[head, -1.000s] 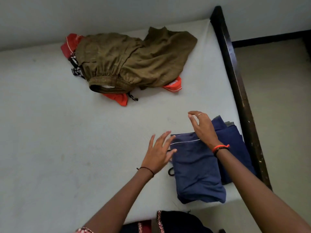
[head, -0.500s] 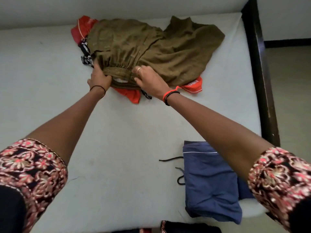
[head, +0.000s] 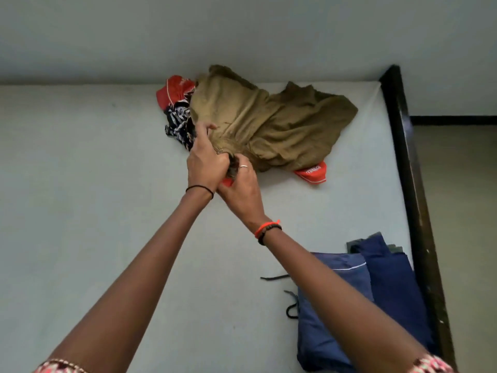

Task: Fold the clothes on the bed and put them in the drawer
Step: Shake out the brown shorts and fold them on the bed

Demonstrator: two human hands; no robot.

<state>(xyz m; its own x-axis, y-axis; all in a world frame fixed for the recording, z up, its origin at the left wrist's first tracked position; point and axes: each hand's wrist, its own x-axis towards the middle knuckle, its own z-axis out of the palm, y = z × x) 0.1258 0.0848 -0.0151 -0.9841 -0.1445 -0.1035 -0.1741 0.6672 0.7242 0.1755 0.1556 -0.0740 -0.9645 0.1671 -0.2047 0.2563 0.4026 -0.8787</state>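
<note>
We see both arms stretched out across the bed (head: pixel 80 211), meeting at the near edge of the olive-brown garment (head: pixel 271 122), which lies crumpled at the far side of the mattress, close to the wall (head: pixel 242 30). The left hand (head: pixel 204 162) has its fingers curled into the gathered waistband, and the right hand (head: pixel 239 184), touching it from the right, grips the same bunched edge between thumb and fingers, with a ring (head: pixel 243 166) showing on one finger. Under the olive cloth lies a red garment (head: pixel 312 175), which peeks out at the far left and the near right, and a black-and-white patterned piece (head: pixel 178 122) sits just beside the left hand's fingers. Well apart from this heap, at the near right of the mattress, we find the folded navy clothes (head: pixel 336 305), two pieces partly overlapping, with a dark drawstring (head: pixel 291 308) trailing onto the sheet. A dark wooden bed frame (head: pixel 414 184) runs along the right side, and beyond it lies pale floor (head: pixel 470 238).
</note>
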